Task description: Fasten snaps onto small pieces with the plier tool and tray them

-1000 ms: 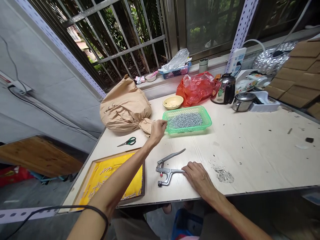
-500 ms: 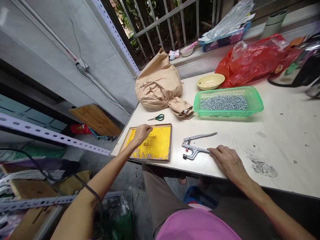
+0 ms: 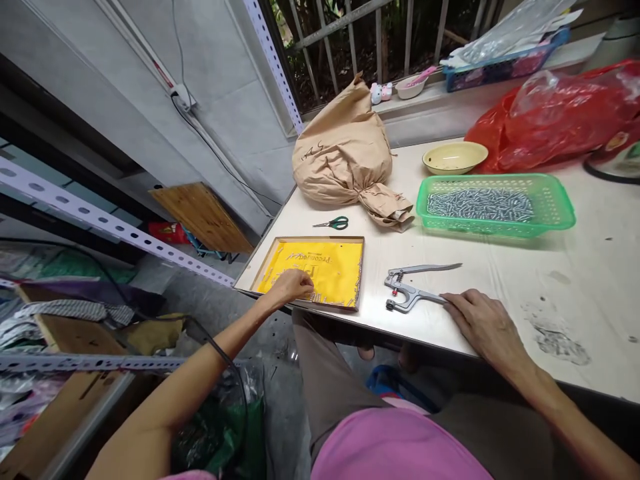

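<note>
Touching the pliers (image 3: 413,293) at its ten o'clock, the right hand (image 3: 484,325) hides whether its grip pinches, as does the left hand (image 3: 291,287), curled over the seven o'clock side of the tray (image 3: 361,270).

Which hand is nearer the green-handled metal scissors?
Left. The left hand is over the shallow yellow-lined tray, nearer the wearer than the scissors; the right hand touches the silver metal pliers, farther off rightward.

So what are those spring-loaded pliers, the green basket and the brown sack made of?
Spring-loaded pliers: metal, by the satin grey sheen; which metal is unclear. Green basket: probably plastic, glossy and translucent, with perforated walls. Brown sack: seemingly matte paper, given its sharp creases.
</note>
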Motion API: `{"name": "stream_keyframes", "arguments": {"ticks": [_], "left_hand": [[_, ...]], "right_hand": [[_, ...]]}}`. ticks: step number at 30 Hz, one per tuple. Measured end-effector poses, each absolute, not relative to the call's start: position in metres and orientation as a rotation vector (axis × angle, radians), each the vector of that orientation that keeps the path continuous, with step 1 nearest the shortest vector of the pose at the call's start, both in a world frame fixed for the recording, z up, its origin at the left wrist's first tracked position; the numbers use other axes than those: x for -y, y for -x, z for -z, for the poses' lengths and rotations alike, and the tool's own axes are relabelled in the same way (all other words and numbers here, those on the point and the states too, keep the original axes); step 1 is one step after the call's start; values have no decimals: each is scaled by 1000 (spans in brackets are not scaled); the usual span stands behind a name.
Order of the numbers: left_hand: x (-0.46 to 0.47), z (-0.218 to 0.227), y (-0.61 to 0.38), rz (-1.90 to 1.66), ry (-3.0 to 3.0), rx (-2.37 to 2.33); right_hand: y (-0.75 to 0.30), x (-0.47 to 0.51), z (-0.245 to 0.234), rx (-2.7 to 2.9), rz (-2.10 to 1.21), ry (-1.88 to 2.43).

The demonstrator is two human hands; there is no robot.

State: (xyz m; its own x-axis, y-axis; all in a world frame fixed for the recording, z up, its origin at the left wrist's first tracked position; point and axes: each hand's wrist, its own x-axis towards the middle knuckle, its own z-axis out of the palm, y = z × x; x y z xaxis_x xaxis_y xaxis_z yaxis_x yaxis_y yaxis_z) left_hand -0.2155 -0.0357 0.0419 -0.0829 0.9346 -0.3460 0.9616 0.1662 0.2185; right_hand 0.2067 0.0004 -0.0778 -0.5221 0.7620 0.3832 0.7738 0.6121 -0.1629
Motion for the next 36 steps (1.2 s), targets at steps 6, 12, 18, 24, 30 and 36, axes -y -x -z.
{"name": "stream_keyframes", "arguments": {"ticks": [6,12,18,24,30,36], "left_hand": [[51,-33,202,141,-1935,-1984],[55,-26,206,80,-2024,-1978],[50,-41,188,-347,-1819,-2093],[26,-39,85,-565,-1703,-1846],[5,1,38,-211,-2189,-1801],[5,7,46,-64,-2207,-1815]], "right_hand": [[-207,0,77,2435,48,1228],[-204,0,68,2439,22,1251],[-199,3,44,2472,-6,1371],[-197,-4,29,2556,-51,1413],[-208,-4,27,2531,-48,1452],[-212,-7,32,2512,-40,1430]]}}
